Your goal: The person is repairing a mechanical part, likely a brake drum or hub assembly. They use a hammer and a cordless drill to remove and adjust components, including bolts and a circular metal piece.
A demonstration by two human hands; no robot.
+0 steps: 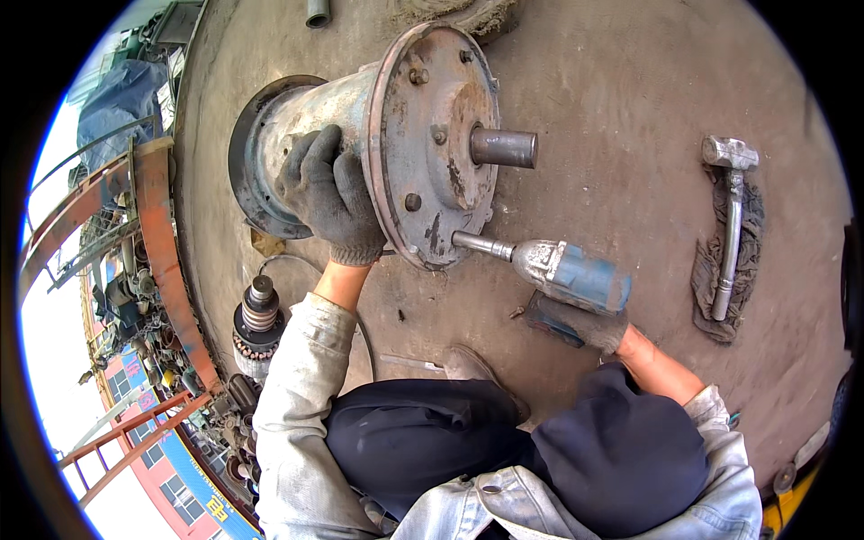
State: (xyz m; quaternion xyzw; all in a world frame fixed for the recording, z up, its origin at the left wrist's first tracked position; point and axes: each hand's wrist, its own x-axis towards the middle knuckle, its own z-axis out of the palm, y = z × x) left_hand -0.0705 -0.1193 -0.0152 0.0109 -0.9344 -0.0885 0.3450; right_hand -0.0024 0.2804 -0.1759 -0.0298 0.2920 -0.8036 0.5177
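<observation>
A worn grey motor (346,99) lies on its side on the ground, its round end flange (387,135) facing right. From the flange's centre sticks out a bare metal shaft (506,148). My left hand (333,193), in a dark grey glove, rests on the motor body just behind the flange, fingers stretched and apart. My gloved right hand (589,328) is wrapped round the handle of a blue and silver impact wrench (562,270). Its long socket (484,244) reaches the flange's lower edge, over a bolt position; the bolt itself is hidden. Other bolts (413,202) show on the flange.
A sledgehammer (733,216) lies on a dark rag (754,225) at the right. By my left forearm stands a threaded shaft part with a bearing (259,315). A loose bolt (517,312) lies near the wrench. Rusty frames (166,252) and scrap parts line the left.
</observation>
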